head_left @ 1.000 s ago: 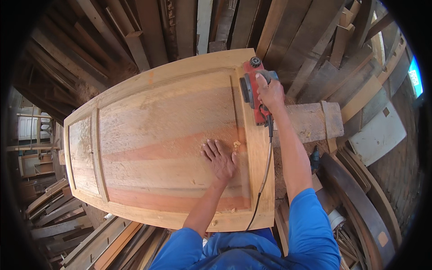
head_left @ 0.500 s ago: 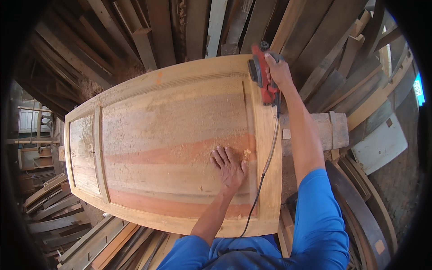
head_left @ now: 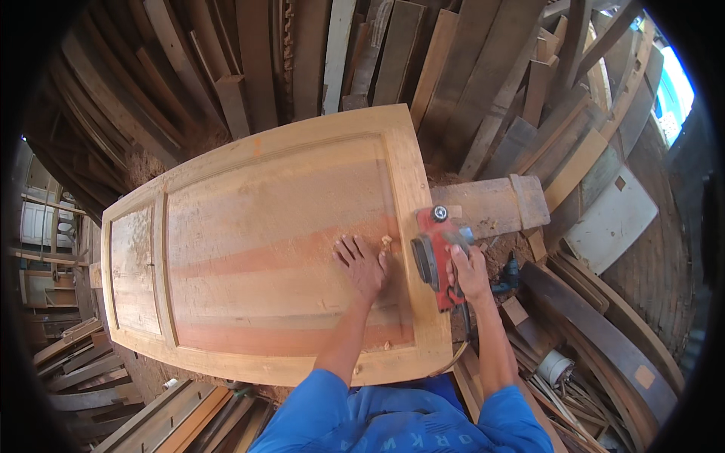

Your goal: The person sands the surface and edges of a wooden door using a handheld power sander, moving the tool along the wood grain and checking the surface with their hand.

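A panelled wooden door (head_left: 279,264) lies flat before me, with shavings scattered over its large panel. My left hand (head_left: 362,264) rests on that panel, palm down and fingers spread. Beside its thumb sits a small clump of curled shavings (head_left: 387,242). My right hand (head_left: 470,273) is wrapped round the handle of a red electric planer (head_left: 444,226). The planer is on the door's right end rail, about midway along it. Its cord (head_left: 466,321) hangs from the near end of the tool.
Boards (head_left: 310,60) lean in a row behind the door. A wooden beam (head_left: 483,205) juts out past its right end. A dark teal power drill (head_left: 509,273) lies right of the planer. More planks (head_left: 189,419) are stacked at front left, and a white panel (head_left: 612,215) lies far right.
My right hand has brought the planer from the far right corner toward me along the end rail. The left hand stays spread on the panel. The whole view has shifted a little.
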`<move>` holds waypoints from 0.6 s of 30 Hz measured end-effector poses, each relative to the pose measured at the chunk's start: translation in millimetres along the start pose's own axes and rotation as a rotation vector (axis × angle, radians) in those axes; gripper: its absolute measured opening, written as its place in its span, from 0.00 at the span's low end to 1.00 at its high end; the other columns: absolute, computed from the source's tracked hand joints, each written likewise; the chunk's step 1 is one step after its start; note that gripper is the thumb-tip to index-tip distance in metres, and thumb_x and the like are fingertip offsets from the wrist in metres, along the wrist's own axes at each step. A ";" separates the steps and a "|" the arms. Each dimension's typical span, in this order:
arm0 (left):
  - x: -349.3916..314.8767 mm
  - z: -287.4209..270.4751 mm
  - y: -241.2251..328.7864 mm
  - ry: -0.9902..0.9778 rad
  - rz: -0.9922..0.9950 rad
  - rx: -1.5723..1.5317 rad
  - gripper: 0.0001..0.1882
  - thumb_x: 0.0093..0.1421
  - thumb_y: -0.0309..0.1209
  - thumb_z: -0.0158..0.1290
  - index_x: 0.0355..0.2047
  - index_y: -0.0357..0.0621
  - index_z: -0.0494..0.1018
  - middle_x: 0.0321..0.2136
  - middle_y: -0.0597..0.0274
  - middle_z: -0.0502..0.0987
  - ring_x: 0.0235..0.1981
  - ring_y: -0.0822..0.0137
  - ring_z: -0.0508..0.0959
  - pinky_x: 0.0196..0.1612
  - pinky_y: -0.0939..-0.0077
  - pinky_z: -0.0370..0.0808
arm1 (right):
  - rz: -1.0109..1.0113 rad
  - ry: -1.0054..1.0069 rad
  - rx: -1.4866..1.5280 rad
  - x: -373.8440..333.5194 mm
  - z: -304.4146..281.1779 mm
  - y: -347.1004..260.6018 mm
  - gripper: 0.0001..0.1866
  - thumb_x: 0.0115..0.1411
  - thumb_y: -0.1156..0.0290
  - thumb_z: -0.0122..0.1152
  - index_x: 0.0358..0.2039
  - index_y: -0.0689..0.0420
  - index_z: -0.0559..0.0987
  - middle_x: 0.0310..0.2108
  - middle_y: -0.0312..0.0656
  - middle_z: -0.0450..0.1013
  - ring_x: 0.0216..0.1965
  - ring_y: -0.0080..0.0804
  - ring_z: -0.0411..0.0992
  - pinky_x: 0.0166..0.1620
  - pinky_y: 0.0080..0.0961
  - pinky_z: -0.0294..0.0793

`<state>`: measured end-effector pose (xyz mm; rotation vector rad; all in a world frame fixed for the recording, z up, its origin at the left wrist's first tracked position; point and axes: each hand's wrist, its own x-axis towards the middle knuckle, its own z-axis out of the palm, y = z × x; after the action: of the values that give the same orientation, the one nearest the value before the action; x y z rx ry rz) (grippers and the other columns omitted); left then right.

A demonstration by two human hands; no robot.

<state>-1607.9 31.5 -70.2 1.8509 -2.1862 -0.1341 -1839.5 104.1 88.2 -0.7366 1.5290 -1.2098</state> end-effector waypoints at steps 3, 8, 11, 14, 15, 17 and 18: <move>-11.8 -2.4 -3.9 0.015 0.023 0.052 0.46 0.65 0.55 0.45 0.69 0.25 0.54 0.71 0.24 0.48 0.74 0.27 0.42 0.72 0.29 0.38 | 0.042 0.026 0.030 -68.4 -17.3 7.1 0.20 0.71 0.53 0.57 0.38 0.61 0.77 0.19 0.31 0.69 0.16 0.17 0.67 0.18 0.18 0.65; -101.7 -49.4 31.3 -0.284 0.242 -0.074 0.55 0.61 0.64 0.50 0.73 0.32 0.50 0.73 0.25 0.42 0.75 0.29 0.39 0.73 0.31 0.35 | 0.042 0.106 0.009 -158.7 -48.6 30.0 0.24 0.71 0.49 0.57 0.44 0.62 0.77 0.21 0.32 0.70 0.18 0.17 0.68 0.19 0.17 0.64; -175.7 -70.0 64.7 -0.438 0.349 -0.097 0.59 0.57 0.68 0.52 0.74 0.34 0.50 0.74 0.28 0.41 0.75 0.31 0.40 0.74 0.33 0.35 | 0.067 0.156 0.007 -194.5 -64.6 46.1 0.24 0.71 0.49 0.56 0.46 0.61 0.76 0.22 0.32 0.70 0.18 0.17 0.68 0.20 0.17 0.65; -201.5 -71.7 74.7 -0.521 0.419 -0.115 0.60 0.55 0.70 0.54 0.74 0.36 0.51 0.74 0.29 0.42 0.76 0.33 0.41 0.74 0.35 0.36 | 0.050 0.165 -0.037 -214.7 -78.4 53.4 0.24 0.71 0.48 0.56 0.46 0.60 0.76 0.22 0.32 0.70 0.19 0.17 0.68 0.21 0.17 0.65; -206.6 -68.6 77.7 -0.494 0.401 -0.131 0.60 0.55 0.70 0.54 0.74 0.37 0.51 0.74 0.30 0.43 0.76 0.33 0.41 0.74 0.36 0.36 | 0.050 0.178 -0.070 -225.6 -84.6 57.2 0.24 0.71 0.48 0.56 0.46 0.60 0.76 0.22 0.32 0.70 0.19 0.17 0.68 0.22 0.18 0.65; -201.2 -58.4 63.5 -0.428 0.323 -0.139 0.57 0.58 0.68 0.53 0.74 0.37 0.51 0.74 0.29 0.44 0.75 0.32 0.41 0.74 0.36 0.36 | 0.050 0.139 -0.106 -235.3 -80.0 55.7 0.22 0.72 0.50 0.55 0.45 0.60 0.76 0.22 0.32 0.70 0.19 0.17 0.68 0.22 0.18 0.66; -197.3 -55.9 54.6 -0.405 0.273 -0.091 0.56 0.60 0.66 0.51 0.74 0.37 0.50 0.74 0.29 0.44 0.75 0.32 0.41 0.74 0.35 0.36 | 0.080 0.143 -0.117 -244.2 -78.5 60.2 0.22 0.72 0.50 0.55 0.45 0.60 0.76 0.22 0.32 0.70 0.19 0.17 0.68 0.22 0.18 0.66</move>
<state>-1616.5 240.1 -32.2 1.5617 -2.6240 -0.5870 -1832.1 366.4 112.0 -0.6706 1.7431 -1.1408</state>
